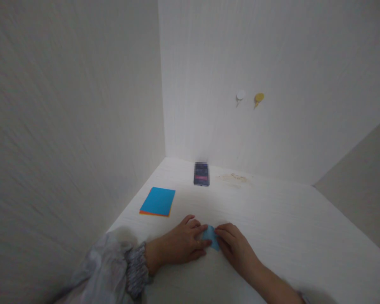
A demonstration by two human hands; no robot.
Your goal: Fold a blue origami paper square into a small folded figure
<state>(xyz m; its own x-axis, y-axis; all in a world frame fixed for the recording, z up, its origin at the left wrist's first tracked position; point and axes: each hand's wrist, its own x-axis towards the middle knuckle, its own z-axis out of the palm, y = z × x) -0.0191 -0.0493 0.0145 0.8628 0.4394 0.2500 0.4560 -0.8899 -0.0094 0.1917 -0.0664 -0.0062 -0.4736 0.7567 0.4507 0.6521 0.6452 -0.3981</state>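
Observation:
A small folded piece of light blue paper (213, 237) lies on the white surface between my two hands. My left hand (188, 241) rests beside it with the fingers spread, and two fingertips press on its left part. A ring shows on one finger of that hand. My right hand (236, 245) has its fingers closed together at the paper's right edge, pinching it. The undersides of the right fingers are hidden. To the left and farther back lies a stack of square coloured paper (158, 201), blue on top, with orange and yellow edges showing below.
A dark phone-like object (202, 174), its face blurred, lies near the back wall (202, 105). Brownish marks (236, 177) stain the surface (272, 219) to its right. A white hook (240, 96) and a yellow hook (259, 98) are on the back wall. Walls close in both sides.

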